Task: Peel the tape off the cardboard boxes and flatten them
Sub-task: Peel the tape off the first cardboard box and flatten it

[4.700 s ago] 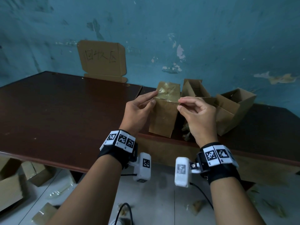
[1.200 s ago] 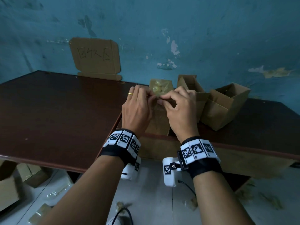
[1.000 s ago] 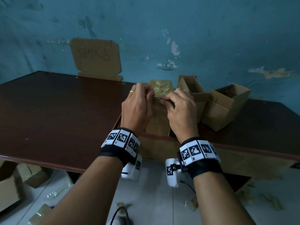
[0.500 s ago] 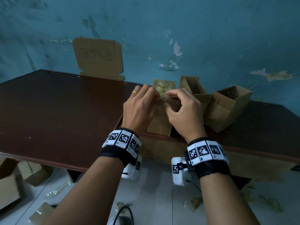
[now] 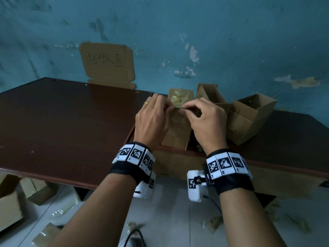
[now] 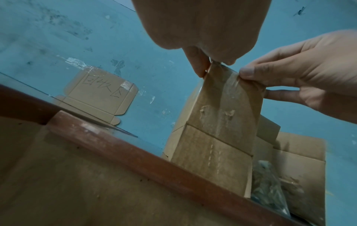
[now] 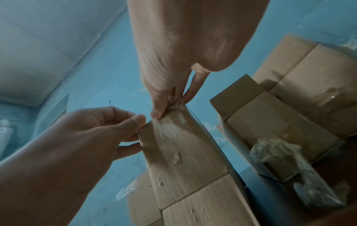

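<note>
A tall brown cardboard box (image 5: 177, 134) stands at the table's near edge, clear tape running down its front (image 6: 228, 97). My left hand (image 5: 168, 109) pinches the upper left corner of the box's top edge between thumb (image 7: 138, 121) and fingers. My right hand (image 5: 185, 111) pinches a wrinkled bit of clear tape (image 7: 173, 101) at the same top edge. The two hands almost touch. Behind them rises a flap (image 5: 180, 96) covered with crumpled, shiny tape.
Two open cardboard boxes (image 5: 247, 120) (image 5: 209, 93) stand right of the held box, and a wad of plastic film (image 7: 278, 152) lies at its foot. A flattened cardboard sign (image 5: 107, 64) is taped to the blue wall. The dark table (image 5: 62, 122) stretches left; boxes (image 5: 10, 204) lie on the floor.
Since the earliest frame both hands have closed in on the box's top edge. Over the last second they stay there, with the fingers shifting slightly along the tape.
</note>
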